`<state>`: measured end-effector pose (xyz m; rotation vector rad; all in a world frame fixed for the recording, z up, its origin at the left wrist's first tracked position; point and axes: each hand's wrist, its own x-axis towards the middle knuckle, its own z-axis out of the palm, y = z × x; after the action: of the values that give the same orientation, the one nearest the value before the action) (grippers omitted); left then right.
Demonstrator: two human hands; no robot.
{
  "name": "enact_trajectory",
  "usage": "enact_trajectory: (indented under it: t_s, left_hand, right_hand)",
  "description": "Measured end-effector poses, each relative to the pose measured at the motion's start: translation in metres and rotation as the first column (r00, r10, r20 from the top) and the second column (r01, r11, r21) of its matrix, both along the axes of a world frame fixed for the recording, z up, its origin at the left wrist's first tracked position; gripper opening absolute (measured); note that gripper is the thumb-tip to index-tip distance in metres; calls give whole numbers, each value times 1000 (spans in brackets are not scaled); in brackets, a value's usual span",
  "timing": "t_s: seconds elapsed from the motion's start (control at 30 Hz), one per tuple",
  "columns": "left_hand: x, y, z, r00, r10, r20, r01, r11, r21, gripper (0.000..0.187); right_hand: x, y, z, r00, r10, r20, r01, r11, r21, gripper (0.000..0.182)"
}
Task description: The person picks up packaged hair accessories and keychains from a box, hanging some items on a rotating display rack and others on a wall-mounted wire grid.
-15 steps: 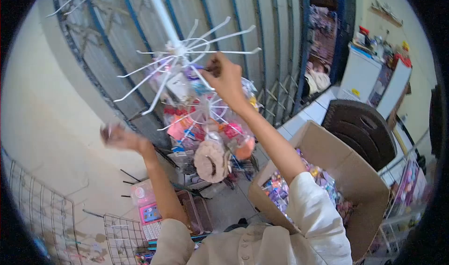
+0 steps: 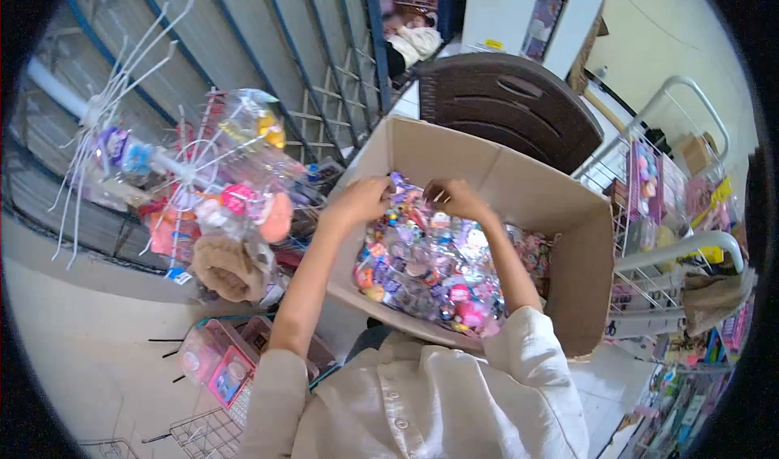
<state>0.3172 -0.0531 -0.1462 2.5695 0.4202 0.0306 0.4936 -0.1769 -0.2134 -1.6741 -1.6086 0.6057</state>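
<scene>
Box [image 2: 519, 191]: matt brown cardboard. Packets [image 2: 422, 272] inside: glossy clear plastic. Display rack [image 2: 105, 102]: white coated wire, smooth. Chair [image 2: 503, 94]: dark moulded plastic, ribbed. Sleeves [image 2: 422, 402]: matt off-white cloth. Scrunchie [image 2: 223, 264]: fuzzy fabric.

A small shop selling trinkets and hair accessories.

A white rotating display stand [image 2: 122, 147] hangs packed with bagged accessories and scrunchies, a cardboard box [image 2: 527, 208] brims with small packaged colourful goods, and wire racks [image 2: 665, 208] at the right carry more packets. Blue metal shutter bars [image 2: 324, 45] close off the front, with stacked brown plastic chairs [image 2: 503, 102] beside them.
</scene>
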Motion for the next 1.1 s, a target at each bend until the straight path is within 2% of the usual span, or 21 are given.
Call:
enact_trajectory:
  t_s: [0.07, 0.1, 0.13, 0.17, 0.2, 0.27, 0.37, 0.43, 0.53, 0.6, 0.7, 0.73, 0.8, 0.83, 0.87, 0.9, 0.93, 1.0, 1.03, 1.07, 1.1]
  left_hand:
    - [42, 5, -36, 885, 54, -463, -110, 989, -96, 26]
    - [55, 9, -68, 829, 48, -557, -69, 997, -17, 26]
    - [67, 17, -108, 764, 53, -644, -17, 998, 62, 26]
    - [68, 32, -166, 774, 30, -632, -40, 999, -1, 26]
    - [61, 39, -205, 787, 12, -617, -64, 996, -63, 26]
    - [45, 20, -204, 717, 65, -694, -169, 982, -82, 28]
    - [24, 4, -233, 741, 137, -657, -128, 990, 62, 31]
    - [17, -4, -232, 853, 234, -466, -156, 967, 201, 41]
    - [23, -11, -197, 775, 282, -566, -214, 959, 184, 30]
    - [24, -10, -200, 788, 350, -506, -259, 935, 243, 27]
    - [24, -5, -200, 883, 296, -364, -286, 955, 82, 19]
    - [27, -3, -187, 878, 313, -363, -299, 949, 96, 19]
    - [33, 6, -165, 834, 96, -543, -273, 927, -256, 31]
    - [33, 15, -162, 797, 76, -600, -364, 852, -376, 36]
    - [30, 22, -156, 796, 94, -597, -377, 850, -369, 36]
    - [28, 24, -132, 876, 112, -468, -304, 883, -357, 36]
    - [24, 26, -110, 937, 118, -328, -231, 916, -329, 35]
    - [9, 25, -73, 964, 251, -93, -266, 864, -428, 30]
    - [-1, 18, -44, 938, 345, 39, -280, 819, -500, 30]
    - [-13, 10, -20, 885, 446, 134, -284, 745, -604, 30]
    - [-28, 1, 0, 807, 548, 218, -263, 665, -699, 32]
  right_hand:
    - [5, -13, -45, 997, 74, 29, -66, 976, -209, 21]
    - [5, -16, -64, 994, 114, 0, -109, 956, -272, 23]
    - [2, -18, -89, 953, 174, 248, -122, 970, -211, 22]
    - [-1, -18, -111, 990, 138, 7, -129, 943, -308, 22]
    - [-3, -20, -112, 989, 147, -19, -147, 948, -284, 22]
    - [-7, -16, -133, 998, 37, 43, -21, 943, -331, 23]
    - [-3, -7, -141, 995, -100, 9, 99, 966, -239, 24]
    - [0, 5, -141, 985, -172, 26, 173, 965, -197, 27]
    - [2, 20, -143, 964, -258, 61, 263, 960, -99, 32]
    - [2, 33, -148, 944, -317, 90, 315, 948, 34, 35]
    - [-6, 54, -151, 921, -322, 221, 345, 936, -75, 38]
    - [-8, 60, -154, 908, -320, 269, 358, 928, -103, 40]
    - [-11, 72, -163, 884, -308, 351, 354, 932, -74, 34]
    - [-10, 76, -165, 858, -277, 433, 360, 925, -119, 31]
    - [-10, 78, -167, 825, -240, 512, 368, 916, -164, 28]
    - [-10, 81, -171, 753, -231, 616, 380, 917, -122, 24]
    - [-9, 81, -172, 755, -225, 616, 366, 924, -111, 24]
    - [-8, 83, -172, 860, -418, 294, 444, 896, -25, 21]
    - [-8, 79, -159, 848, -487, 208, 480, 873, 85, 18]
    - [-5, 75, -140, 854, -475, 211, 465, 880, 100, 18]
    - [1, 71, -120, 904, -427, -12, 427, 904, -28, 18]
